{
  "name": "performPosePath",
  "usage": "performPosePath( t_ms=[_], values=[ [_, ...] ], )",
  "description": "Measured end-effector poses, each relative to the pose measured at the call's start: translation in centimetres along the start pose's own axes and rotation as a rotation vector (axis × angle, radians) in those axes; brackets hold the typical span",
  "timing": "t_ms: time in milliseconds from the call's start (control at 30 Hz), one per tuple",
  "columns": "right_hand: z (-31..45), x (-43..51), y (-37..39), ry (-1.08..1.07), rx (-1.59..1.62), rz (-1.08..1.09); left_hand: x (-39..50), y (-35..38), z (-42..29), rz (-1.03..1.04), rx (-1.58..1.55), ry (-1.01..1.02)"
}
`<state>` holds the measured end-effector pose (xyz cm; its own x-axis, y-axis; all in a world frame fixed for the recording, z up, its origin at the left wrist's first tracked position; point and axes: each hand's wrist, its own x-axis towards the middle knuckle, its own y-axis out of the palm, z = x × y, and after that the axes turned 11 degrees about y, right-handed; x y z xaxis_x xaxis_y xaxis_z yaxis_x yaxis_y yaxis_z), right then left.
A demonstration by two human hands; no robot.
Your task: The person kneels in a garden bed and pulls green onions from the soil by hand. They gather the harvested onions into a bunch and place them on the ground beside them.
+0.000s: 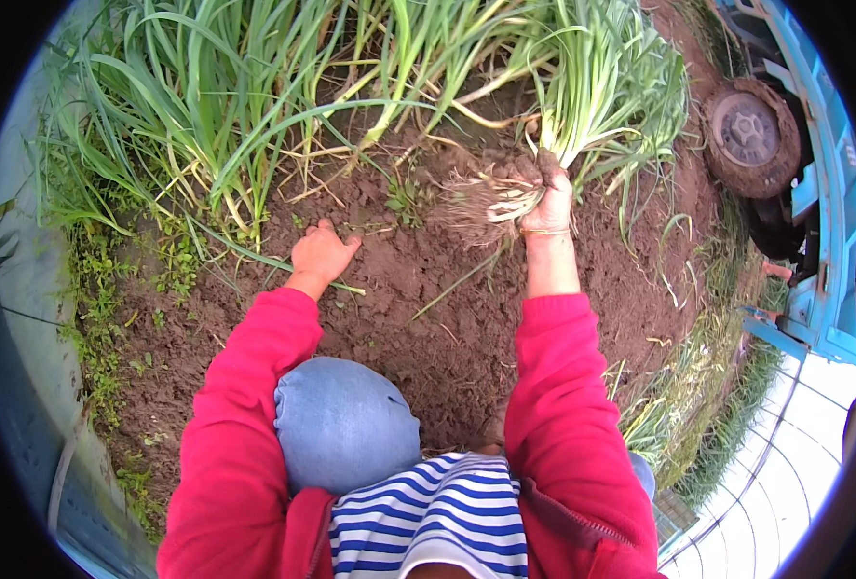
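Note:
My right hand (552, 199) is closed around a bunch of uprooted leek-like plants (588, 119). Their pale stem bases and soil-caked, thready roots (482, 206) stick out to the left of the fist, and the long green leaves fan out beyond it. Low over the brown soil (413, 289), my left hand (323, 252) has its thumb spread and holds nothing that I can see. Whether its fingertips touch the ground I cannot tell. Just beyond it stand more plants (203, 137) of the same kind, rooted in a dense row.
A blue vehicle or cart (829, 217) with a muddy wheel (750, 136) stands at the right. Plastic sheeting (30, 239) runs along the left edge, bordered by small weeds (98, 318). My denim-clad knee (348, 423) is between my arms. Cut or pulled greens (688, 412) lie at lower right.

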<state>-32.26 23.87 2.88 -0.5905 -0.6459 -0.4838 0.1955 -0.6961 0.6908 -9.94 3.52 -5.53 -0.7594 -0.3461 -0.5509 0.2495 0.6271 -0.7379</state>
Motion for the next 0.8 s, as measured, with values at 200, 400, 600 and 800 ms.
performPosePath(
  t_ms=[200,400,600,800],
  values=[
    [6.6,-5.9,-1.8,0.095,-0.73,-0.485,1.1,0.6,0.3,0.007,0.033,0.01],
    [26.3,-27.2,0.5,-0.092,-0.791,-0.47,2.4,1.4,1.3,0.015,0.093,-0.029],
    [34.2,-58.4,-4.8,-0.725,-0.631,-1.054,5.1,5.0,5.8,0.026,-0.044,0.141],
    [20.8,-77.9,-18.5,-0.789,-0.195,-1.573,8.0,5.0,9.3,0.084,-0.009,0.115]
  ],
)
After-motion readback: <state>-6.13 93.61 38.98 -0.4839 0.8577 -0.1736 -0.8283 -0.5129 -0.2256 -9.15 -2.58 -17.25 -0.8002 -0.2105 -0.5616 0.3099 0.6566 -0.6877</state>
